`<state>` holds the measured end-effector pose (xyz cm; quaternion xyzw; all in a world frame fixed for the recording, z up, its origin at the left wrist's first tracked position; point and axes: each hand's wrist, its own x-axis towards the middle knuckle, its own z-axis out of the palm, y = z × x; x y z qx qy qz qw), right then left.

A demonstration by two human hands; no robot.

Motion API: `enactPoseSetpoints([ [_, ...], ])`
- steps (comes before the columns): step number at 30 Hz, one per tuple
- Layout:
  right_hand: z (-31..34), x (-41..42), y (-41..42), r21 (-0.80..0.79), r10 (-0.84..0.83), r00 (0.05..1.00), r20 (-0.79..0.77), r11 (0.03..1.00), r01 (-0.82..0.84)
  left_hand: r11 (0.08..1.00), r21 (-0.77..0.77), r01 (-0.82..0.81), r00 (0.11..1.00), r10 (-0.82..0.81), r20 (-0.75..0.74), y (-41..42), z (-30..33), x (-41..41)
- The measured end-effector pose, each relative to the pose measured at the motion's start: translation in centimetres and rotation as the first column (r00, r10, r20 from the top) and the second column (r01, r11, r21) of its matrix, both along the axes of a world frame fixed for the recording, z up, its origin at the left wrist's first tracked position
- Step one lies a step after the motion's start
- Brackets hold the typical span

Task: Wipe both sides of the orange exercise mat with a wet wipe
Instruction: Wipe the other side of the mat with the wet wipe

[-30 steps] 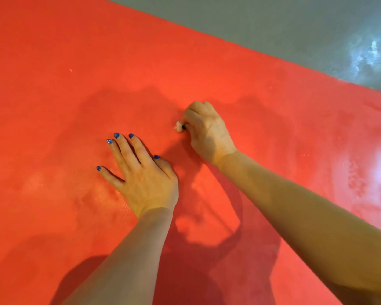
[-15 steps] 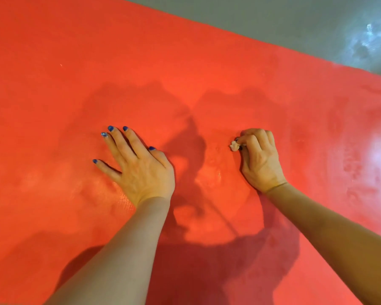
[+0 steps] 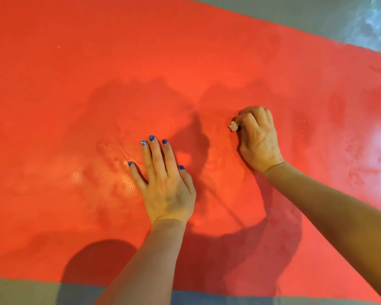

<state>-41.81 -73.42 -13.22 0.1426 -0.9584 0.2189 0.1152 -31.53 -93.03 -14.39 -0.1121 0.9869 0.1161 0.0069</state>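
The orange exercise mat lies flat and fills nearly the whole view, with damp, shiny patches across it. My left hand rests palm down on the mat near the middle, fingers spread, nails painted blue. To its right my right hand is curled into a fist against the mat, shut on a small balled-up wet wipe. Only a white tip of the wipe shows at the knuckles.
Grey floor shows beyond the mat's far edge at the top right, with a bright reflection in the corner. A strip of grey floor also runs along the mat's near edge at the bottom. Shadows of my arms fall on the mat.
My right hand has slid the wipe to the right, away from my left hand. The view has pulled back, so the mat's near edge now shows. My left hand stays flat.
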Motion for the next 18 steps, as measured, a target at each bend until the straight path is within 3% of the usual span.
enactPoseSetpoints([
  [4, 1.0, -1.7, -7.5, -0.131, 0.199, 0.968, 0.151, 0.975, -0.18, 1.0, 0.002, -0.012, 1.0, 0.012, 0.004, 0.2, -0.1, -0.1],
  [6, 1.3, -2.6, -10.1, -0.058, 0.221, 0.963, 0.152, 0.975, -0.214, 1.0, 0.015, -0.025, 1.0, 0.025, 0.001, 0.1, -0.1, -0.2],
  [9, 1.8, -1.8, -6.5, 0.082, 0.113, 0.986, 0.119, 0.989, -0.123, 1.0, 0.022, -0.017, 1.0, 0.017, 0.0, 0.0, 0.0, -0.2],
  [13, 2.6, 2.5, 0.5, -0.026, 0.043, 0.988, 0.147, 0.999, -0.039, 1.0, -0.006, 0.002, 1.0, -0.002, 0.009, 0.0, 0.1, -0.1],
  [16, 3.8, 3.7, 0.6, -0.025, 0.086, 0.953, 0.292, 0.996, -0.082, 1.0, -0.007, -0.006, 1.0, 0.006, 0.01, 0.1, 0.1, 0.0],
  [18, 4.7, 3.2, 1.0, 0.07, 0.19, 0.909, 0.372, 0.97, -0.232, 1.0, -0.007, -0.007, 1.0, 0.008, 0.011, 0.1, 0.2, 0.0],
])
